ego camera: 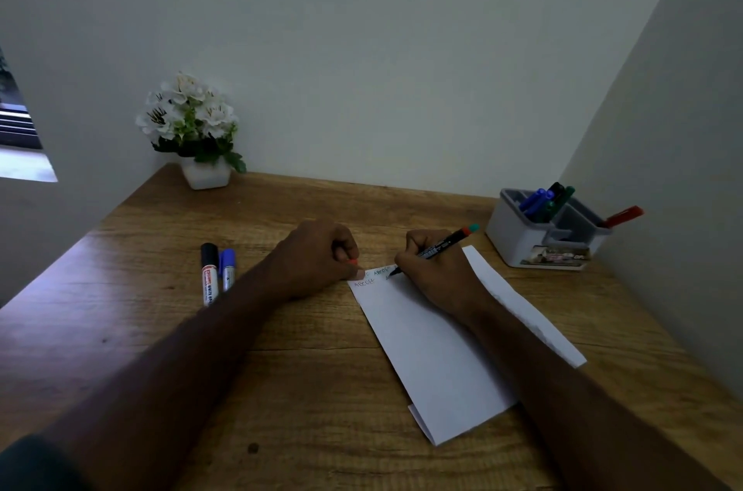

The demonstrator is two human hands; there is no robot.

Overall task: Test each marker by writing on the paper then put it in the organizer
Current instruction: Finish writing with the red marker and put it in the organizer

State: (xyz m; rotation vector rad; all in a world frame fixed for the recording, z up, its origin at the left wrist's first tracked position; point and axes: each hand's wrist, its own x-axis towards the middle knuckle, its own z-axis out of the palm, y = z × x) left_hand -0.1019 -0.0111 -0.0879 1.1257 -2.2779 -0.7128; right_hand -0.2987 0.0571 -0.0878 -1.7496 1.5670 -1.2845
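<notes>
Head view, your right hand grips a marker, tip on the paper, your left hand curled around a small red cap, pinning the paper's corner, organizer well right.

We see a wooden table carrying folded white paper under both hands, two capped markers left of our left hand, a grey organizer beyond our right hand, and a flower pot far left
</notes>
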